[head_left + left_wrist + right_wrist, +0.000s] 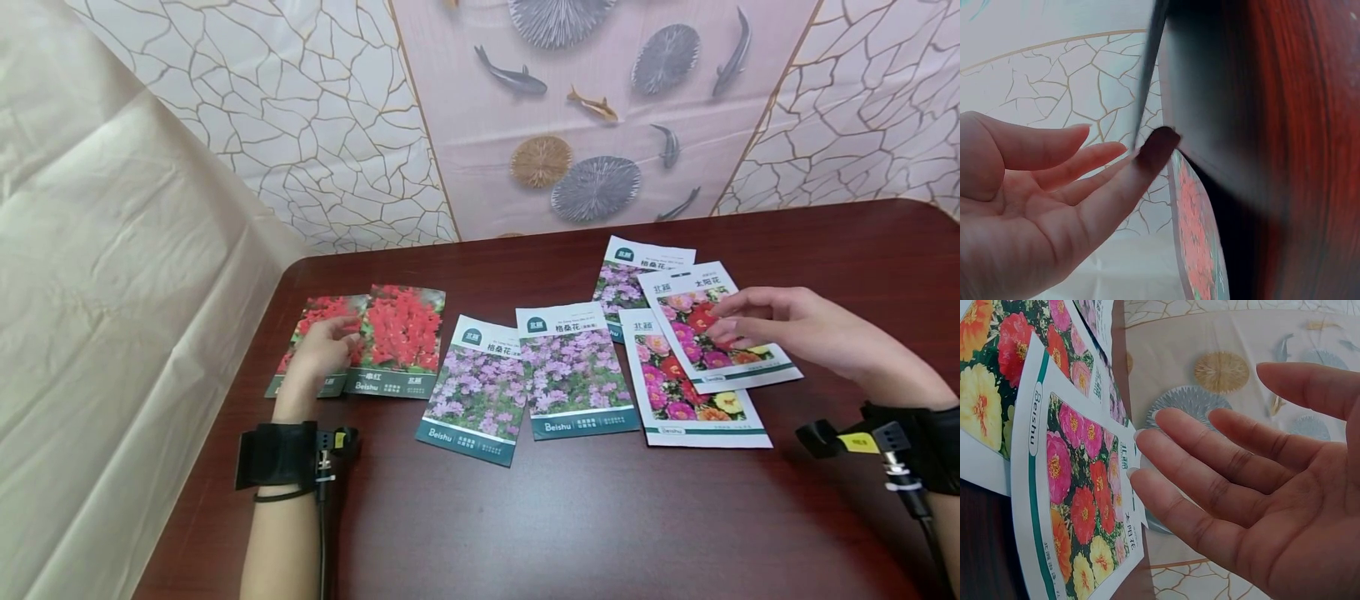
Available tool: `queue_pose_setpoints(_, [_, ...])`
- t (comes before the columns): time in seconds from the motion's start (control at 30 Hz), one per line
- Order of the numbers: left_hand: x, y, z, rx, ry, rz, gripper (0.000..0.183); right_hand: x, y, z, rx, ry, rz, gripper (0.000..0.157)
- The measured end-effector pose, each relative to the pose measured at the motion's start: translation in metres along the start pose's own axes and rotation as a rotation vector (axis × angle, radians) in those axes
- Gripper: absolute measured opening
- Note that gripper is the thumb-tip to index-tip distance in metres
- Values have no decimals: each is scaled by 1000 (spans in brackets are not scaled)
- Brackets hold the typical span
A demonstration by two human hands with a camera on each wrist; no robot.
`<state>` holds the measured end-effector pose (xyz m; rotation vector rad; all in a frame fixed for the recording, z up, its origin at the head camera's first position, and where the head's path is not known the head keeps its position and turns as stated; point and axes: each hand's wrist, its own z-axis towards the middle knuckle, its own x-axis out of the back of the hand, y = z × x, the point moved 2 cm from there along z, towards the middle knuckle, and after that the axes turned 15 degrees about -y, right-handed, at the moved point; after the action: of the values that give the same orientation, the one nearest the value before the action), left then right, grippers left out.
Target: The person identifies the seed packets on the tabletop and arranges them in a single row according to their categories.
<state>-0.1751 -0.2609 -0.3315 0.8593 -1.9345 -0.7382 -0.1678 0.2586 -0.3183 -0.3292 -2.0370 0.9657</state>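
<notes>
My left hand (318,354) is over the left red-flower seed packet (321,309), its fingertips by the edge of the right red-flower packet (408,329). In the left wrist view its fingers are loosely bent, thumb apart, with a thin packet edge-on at the fingertips. My right hand (806,325) hovers with relaxed fingers over a white-bordered seed packet (682,329) showing pink, red and yellow flowers. Its fingertips are right at that packet, and no grip shows in the right wrist view. A matching packet (705,429) lies partly underneath.
Two purple-flower packets (483,383) lie side by side mid-table; a third purple-flower packet (618,287) is behind, partly covered by the pink-flower one. All are on a dark red wooden table (570,517). Patterned cloth (337,125) hangs behind, pale cloth (112,292) at left.
</notes>
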Motion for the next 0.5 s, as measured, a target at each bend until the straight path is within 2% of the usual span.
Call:
queue_pose_setpoints(0.3, [-3, 0, 2, 12, -6, 52, 44, 2, -1, -1, -30, 47, -101, 34])
queue_pose_setpoints(0.37, [-4, 2, 1, 10, -19, 80, 44, 1, -2, -1, -26, 60, -132, 32])
queue_pose_setpoints(0.5, [-10, 8, 1, -2, -27, 207, 46, -1, -4, 0, -13, 75, -172, 32])
